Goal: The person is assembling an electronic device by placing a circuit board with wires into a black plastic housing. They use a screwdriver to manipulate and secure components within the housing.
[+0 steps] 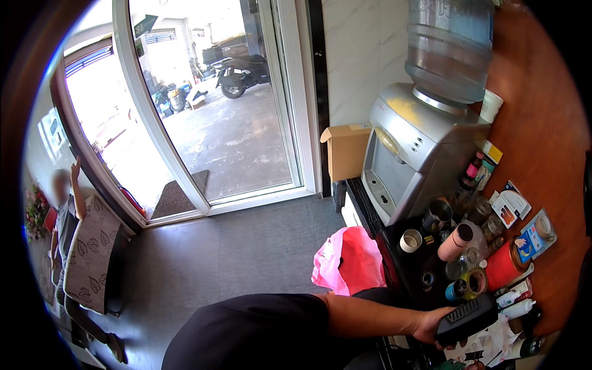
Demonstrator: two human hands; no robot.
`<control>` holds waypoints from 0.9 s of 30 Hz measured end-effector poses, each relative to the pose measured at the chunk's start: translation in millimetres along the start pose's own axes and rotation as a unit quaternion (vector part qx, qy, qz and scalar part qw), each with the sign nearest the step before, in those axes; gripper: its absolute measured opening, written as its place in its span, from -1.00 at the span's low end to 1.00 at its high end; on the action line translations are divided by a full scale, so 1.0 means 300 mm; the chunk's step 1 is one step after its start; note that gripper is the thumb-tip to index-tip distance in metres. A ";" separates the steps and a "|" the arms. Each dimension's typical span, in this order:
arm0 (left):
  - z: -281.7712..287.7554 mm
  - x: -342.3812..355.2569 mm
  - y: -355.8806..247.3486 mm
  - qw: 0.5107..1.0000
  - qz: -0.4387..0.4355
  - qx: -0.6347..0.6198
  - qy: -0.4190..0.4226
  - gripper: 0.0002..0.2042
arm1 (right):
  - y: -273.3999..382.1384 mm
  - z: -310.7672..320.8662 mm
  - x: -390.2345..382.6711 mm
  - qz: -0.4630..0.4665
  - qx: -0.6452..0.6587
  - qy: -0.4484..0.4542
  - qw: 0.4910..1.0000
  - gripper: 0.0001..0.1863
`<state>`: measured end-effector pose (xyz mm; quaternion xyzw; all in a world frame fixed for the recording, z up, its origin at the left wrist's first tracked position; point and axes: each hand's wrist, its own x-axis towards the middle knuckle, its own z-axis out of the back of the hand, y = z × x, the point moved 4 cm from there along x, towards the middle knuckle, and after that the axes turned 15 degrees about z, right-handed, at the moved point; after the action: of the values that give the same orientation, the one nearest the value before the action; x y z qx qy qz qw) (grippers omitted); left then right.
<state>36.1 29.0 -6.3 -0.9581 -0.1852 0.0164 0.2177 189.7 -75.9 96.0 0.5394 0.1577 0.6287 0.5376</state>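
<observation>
Black and boxy, a vented adapter (467,319) sat clasped in the left hand (430,325), fingers wrapped around it, low over the cluttered counter (407,271) beside a red can (504,265). No right hand showed in the head view.

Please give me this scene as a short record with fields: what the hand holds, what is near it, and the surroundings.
Hand in view: one hand on an arm reaching across from the lower left; which hand it is cannot be told
Held thing: black ribbed plastic box
Nearest things: cluttered dark counter with a red cylindrical can and small glass jars
Behind: silver water dispenser carrying a clear blue water bottle
Floor: pink plastic bag, open cardboard box
Far left: seated person
</observation>
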 end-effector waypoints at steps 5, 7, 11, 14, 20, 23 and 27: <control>0.021 0.002 -0.007 1.000 -0.006 0.000 -0.019 -0.42 | 0.011 -0.008 0.004 0.007 -0.004 -0.007 1.000 -0.58; 0.017 -0.001 -0.008 1.000 -0.010 0.009 -0.025 -0.41 | -0.004 -0.004 0.002 0.000 -0.006 -0.004 1.000 -0.58; 0.014 0.000 -0.005 0.999 -0.015 0.018 -0.025 -0.39 | 0.008 -0.010 0.005 -0.002 -0.002 -0.003 1.000 -0.59; 0.019 0.006 0.001 0.999 -0.022 0.021 -0.022 -0.39 | 0.012 -0.017 0.003 -0.001 0.005 -0.011 1.000 -0.59; 0.015 0.007 0.003 1.000 -0.021 0.007 -0.005 -0.41 | -0.005 -0.012 0.000 0.001 -0.012 0.001 1.000 -0.59; 0.021 0.011 0.003 1.000 -0.022 0.011 0.001 -0.42 | -0.007 -0.014 -0.002 -0.001 -0.005 -0.006 1.000 -0.59; 0.019 0.002 0.002 1.000 -0.015 -0.007 -0.005 -0.43 | -0.001 -0.017 -0.004 -0.009 0.006 -0.016 1.000 -0.60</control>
<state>36.1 31.0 -11.7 -0.9567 -0.2006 0.0167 0.2104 185.3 -74.8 93.3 0.5512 0.1572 0.6142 0.5425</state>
